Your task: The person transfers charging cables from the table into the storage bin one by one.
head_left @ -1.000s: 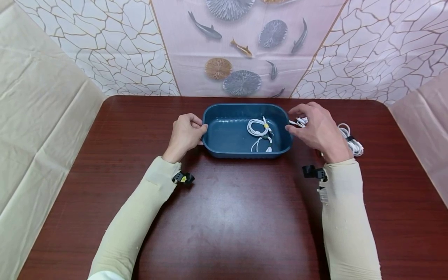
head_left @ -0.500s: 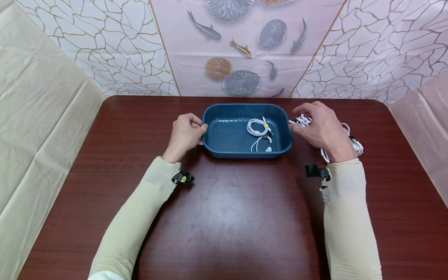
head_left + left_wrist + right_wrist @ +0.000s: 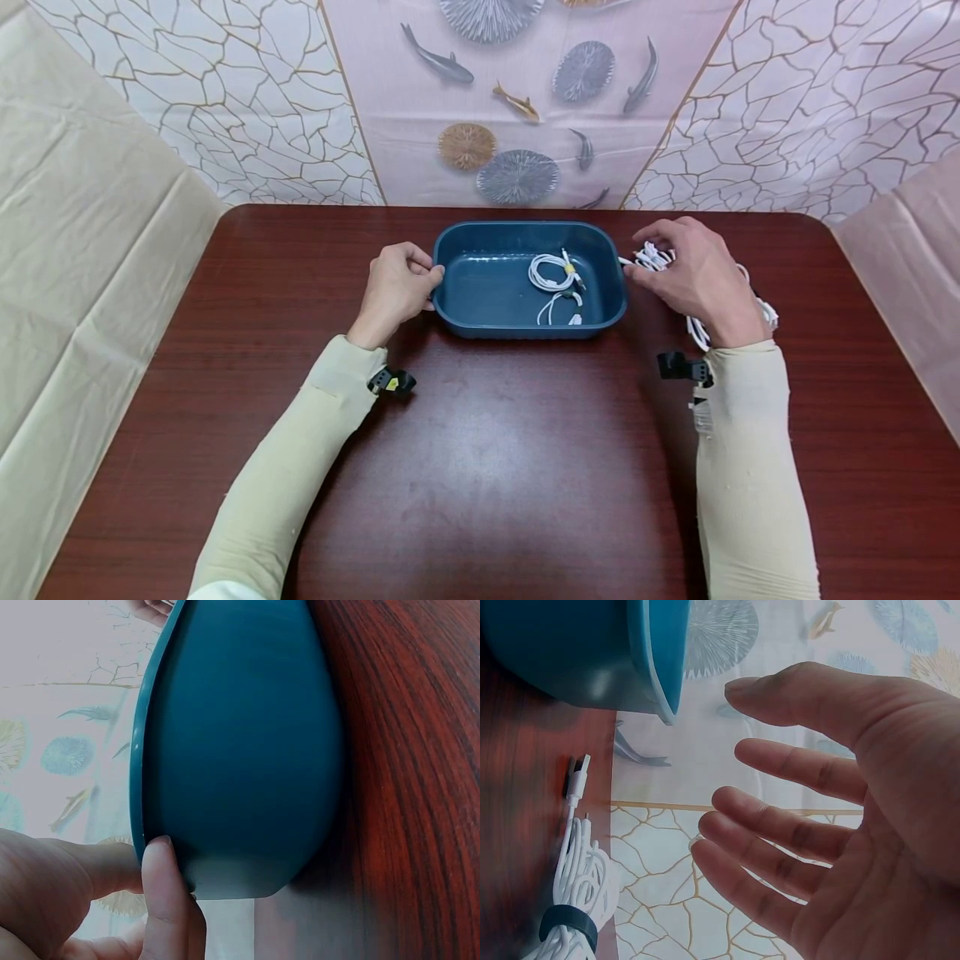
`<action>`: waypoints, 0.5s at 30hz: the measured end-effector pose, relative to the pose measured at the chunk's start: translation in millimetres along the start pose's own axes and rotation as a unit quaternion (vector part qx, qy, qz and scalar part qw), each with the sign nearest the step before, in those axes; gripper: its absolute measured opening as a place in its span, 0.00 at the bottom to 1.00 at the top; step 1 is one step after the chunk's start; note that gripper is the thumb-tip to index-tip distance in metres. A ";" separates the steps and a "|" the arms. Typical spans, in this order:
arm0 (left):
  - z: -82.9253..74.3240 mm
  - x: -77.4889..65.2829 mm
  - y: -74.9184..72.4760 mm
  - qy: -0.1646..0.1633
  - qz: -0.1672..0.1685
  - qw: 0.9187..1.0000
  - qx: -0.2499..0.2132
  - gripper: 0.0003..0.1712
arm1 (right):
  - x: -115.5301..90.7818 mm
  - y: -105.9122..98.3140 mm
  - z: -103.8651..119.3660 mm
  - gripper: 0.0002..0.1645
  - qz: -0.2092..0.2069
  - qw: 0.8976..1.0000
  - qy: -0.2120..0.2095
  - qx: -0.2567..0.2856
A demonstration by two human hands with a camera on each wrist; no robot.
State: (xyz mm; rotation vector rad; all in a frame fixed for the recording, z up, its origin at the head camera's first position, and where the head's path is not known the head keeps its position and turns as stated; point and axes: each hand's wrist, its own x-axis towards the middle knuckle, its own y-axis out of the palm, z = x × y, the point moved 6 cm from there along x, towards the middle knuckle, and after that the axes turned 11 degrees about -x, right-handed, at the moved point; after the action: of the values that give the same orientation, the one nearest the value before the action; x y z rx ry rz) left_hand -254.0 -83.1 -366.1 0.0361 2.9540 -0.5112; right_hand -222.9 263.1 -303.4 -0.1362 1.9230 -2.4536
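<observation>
Blue bin (image 3: 487,304) sits upright towards surface's (image 3: 487,467) far edge. Left hand (image 3: 393,287): fingers clamped on left end. Right hand (image 3: 693,279): fingers apart, just off right end. Danger: one-sided pull could swivel bin, shifting coiled cables (image 3: 551,287) inside; right hand might snag cable bundle (image 3: 574,885) nearby. Long axis left-to-right, opening up.

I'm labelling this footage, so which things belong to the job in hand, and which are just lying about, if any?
Likely in the job:
left hand, gripping the blue tub
coiled cables inside
white cables outside
right hand, near both

Just surroundings:
table
patterned cloth
black wrist devices
</observation>
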 end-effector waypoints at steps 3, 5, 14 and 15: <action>-0.1 0.0 0.2 -0.001 0.001 1.000 0.000 0.10 | -0.1 -0.3 -1.2 0.27 0.000 1.000 0.002 -0.001; -0.2 0.0 0.2 -0.001 0.001 1.000 0.000 0.10 | 0.0 -0.4 -2.1 0.27 0.000 1.000 0.003 -0.003; -0.7 -0.5 0.1 -0.004 0.001 1.000 0.000 0.11 | 0.7 -3.1 -6.7 0.28 -0.008 1.000 -0.001 0.002; -0.7 -0.6 0.0 -0.005 0.001 1.000 0.000 0.11 | 0.5 -3.1 -7.7 0.28 -0.008 1.000 0.002 0.003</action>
State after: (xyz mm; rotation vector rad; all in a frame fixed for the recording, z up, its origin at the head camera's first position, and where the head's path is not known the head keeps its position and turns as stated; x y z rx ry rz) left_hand -253.5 -82.8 -365.3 0.0359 2.9446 -0.5093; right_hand -223.9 271.2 -302.2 -0.1473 1.9227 -2.4710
